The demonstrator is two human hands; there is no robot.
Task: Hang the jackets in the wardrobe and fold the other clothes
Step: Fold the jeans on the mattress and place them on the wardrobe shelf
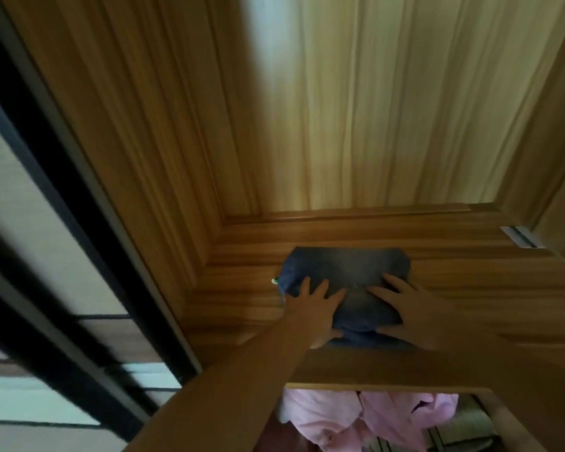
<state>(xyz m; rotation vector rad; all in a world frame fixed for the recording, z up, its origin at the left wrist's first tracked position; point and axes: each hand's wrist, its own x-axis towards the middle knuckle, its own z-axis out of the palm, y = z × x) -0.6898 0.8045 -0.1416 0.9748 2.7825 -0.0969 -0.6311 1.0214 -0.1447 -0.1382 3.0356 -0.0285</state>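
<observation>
Up in the head view, your 2 hands lie on the folded jeans on the wooden shelf: left hand and right hand both spread flat, fingers wide. Pink garments hang below the shelf. Bare wood lies right of the jeans; the wardrobe's side wall stands close on their left.

the near edge of the folded blue garment lay hidden under the left hand and right hand. the shelf covered the top of the pink clothing. a tiny green-and-white tag was unreadable.
</observation>
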